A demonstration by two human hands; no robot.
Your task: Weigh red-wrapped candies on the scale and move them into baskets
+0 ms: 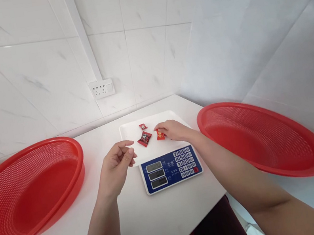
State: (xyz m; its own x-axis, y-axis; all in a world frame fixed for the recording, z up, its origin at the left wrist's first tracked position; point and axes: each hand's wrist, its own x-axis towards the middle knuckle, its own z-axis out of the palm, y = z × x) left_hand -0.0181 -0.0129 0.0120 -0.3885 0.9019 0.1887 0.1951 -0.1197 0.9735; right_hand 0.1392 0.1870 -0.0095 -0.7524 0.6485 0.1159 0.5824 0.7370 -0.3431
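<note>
On the white weighing pan (129, 131) of a digital scale (171, 179) lie several small wrapped sweets. A dark red and black packet (144, 139) is in the middle, with a smaller red packet (143, 126) behind it. My right hand (172, 130) pinches a bright red and yellow packet (160, 134) at the pan's right part. To the left, my left hand (116, 164) hovers by the pan's left edge, fingers curled loosely and apart, nothing visible in them. The scale's displays are lit too faintly to read surely.
A large red mesh basket (80, 168) stands on the left of the white table (150, 223). Another red basket (308, 140) is at the right, by the wall. A socket (102, 88) sits on the tiled wall behind. The table's front edge runs beneath my right arm.
</note>
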